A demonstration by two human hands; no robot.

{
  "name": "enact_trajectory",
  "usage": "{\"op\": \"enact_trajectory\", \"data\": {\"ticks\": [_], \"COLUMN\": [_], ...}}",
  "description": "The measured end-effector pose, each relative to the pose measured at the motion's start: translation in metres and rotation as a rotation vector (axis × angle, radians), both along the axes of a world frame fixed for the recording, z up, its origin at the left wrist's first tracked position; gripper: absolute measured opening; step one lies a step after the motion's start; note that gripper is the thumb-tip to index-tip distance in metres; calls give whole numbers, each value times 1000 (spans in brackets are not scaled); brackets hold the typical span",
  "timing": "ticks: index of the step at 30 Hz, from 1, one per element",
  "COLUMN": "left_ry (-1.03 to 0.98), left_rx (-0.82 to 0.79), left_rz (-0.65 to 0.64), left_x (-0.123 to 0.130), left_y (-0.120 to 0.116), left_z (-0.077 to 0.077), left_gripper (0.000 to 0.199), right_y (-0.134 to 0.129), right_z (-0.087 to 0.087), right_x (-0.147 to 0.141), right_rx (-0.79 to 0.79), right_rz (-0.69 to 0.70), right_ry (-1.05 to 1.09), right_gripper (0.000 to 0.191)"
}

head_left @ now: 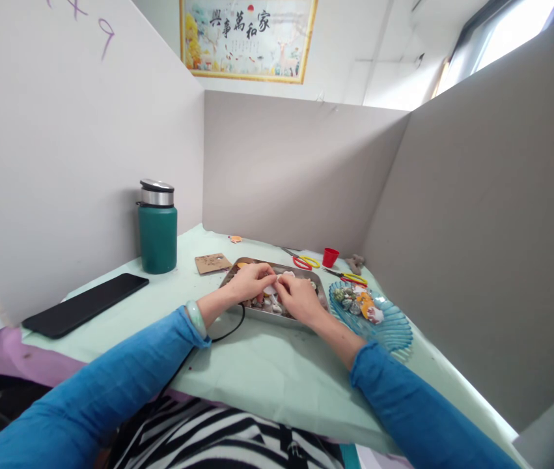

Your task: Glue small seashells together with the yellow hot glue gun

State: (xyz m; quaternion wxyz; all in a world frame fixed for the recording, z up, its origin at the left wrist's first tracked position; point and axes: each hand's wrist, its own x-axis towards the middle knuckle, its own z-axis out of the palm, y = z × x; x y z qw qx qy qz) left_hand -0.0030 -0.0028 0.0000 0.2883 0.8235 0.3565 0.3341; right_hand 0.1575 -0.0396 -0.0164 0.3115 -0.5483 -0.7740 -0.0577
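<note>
Both my hands meet over a metal tray (277, 318) that holds many small mixed pieces, some white and some brown or orange. My left hand (252, 282), with a pale green bangle at the wrist, has its thumb and fingers pinched together. Opposite it, the fingertips of my right hand (300, 296) are pinched too, almost touching the left ones. A small white piece shows between the fingertips; its kind is too small to make out. To the right of my right hand lies a blue glass plate (398, 329) with orange, white and green-grey small pieces on it.
Behind the tray lie red-and-yellow scissors (306, 262), a second pair (353, 279) and a red cup (330, 257). A brown card (212, 263), a green bottle (158, 238) and a black phone-like slab (88, 303) are on the left. Grey panels (301, 169) enclose the table.
</note>
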Motion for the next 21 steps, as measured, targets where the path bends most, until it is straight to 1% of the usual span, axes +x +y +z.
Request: {"op": "enact_trajectory", "data": {"ticks": [21], "left_ry": [37], "left_rx": [19], "left_rz": [2], "left_x": [0], "left_y": [1], "left_z": [-2], "left_gripper": [39], "right_y": [1], "right_z": [0], "right_x": [0], "right_rx": [-34], "right_rz": [6], "right_ry": [-14], "right_gripper": [32]}}
